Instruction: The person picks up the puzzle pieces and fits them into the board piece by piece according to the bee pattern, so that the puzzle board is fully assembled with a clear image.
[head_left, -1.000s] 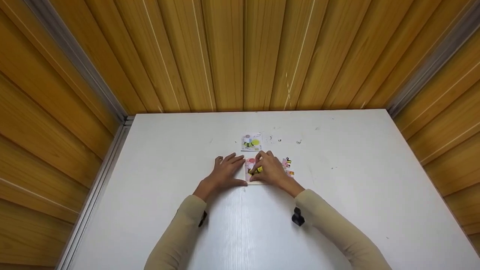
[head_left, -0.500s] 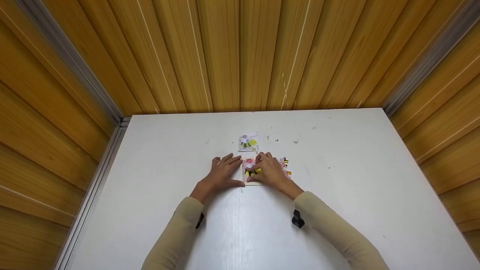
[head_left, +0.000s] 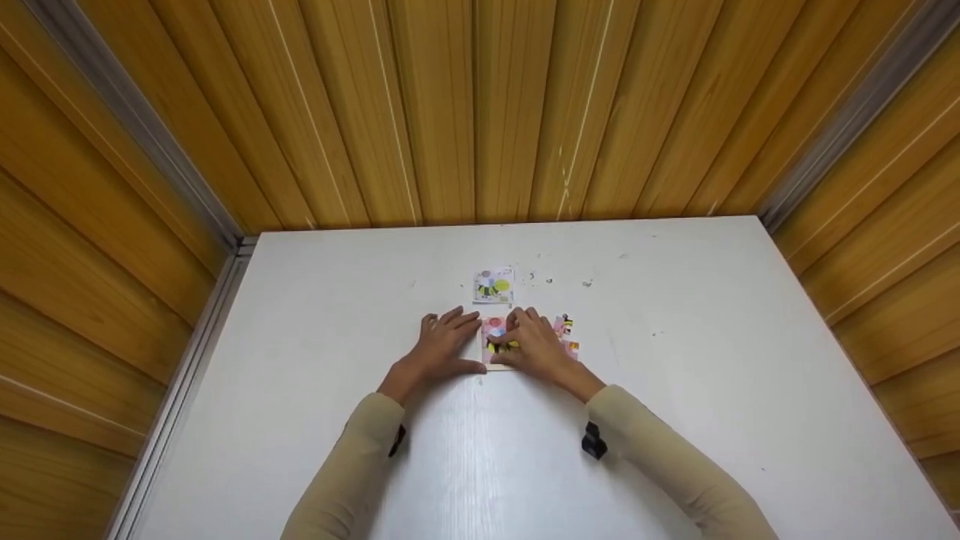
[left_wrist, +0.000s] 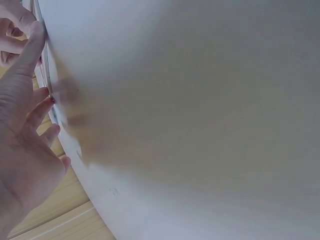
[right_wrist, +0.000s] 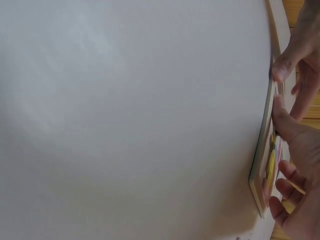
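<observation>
A small square jigsaw puzzle (head_left: 493, 324) with a yellow and black bee on pink lies in a wooden tray (head_left: 498, 367) on the white table. My left hand (head_left: 441, 346) rests at the tray's left side, fingers straight and thumb at the near left corner. Over the puzzle's right part lies my right hand (head_left: 538, 346), its thumb and fingertips touching the surface and hiding much of the picture. In the right wrist view, the thumb (right_wrist: 286, 120) lies along the tray (right_wrist: 260, 182). No piece shows between the right fingers.
Loose puzzle pieces (head_left: 564, 325) lie just right of the tray, partly behind the right hand. A card with a bee picture (head_left: 493, 286) lies beyond the tray. Wood-patterned walls (head_left: 450, 112) stand behind and at both sides of the table (head_left: 337, 300).
The whole head view has shifted slightly, so everything sits a little further left. Both hands keep nearly the same place on the tray and puzzle.
</observation>
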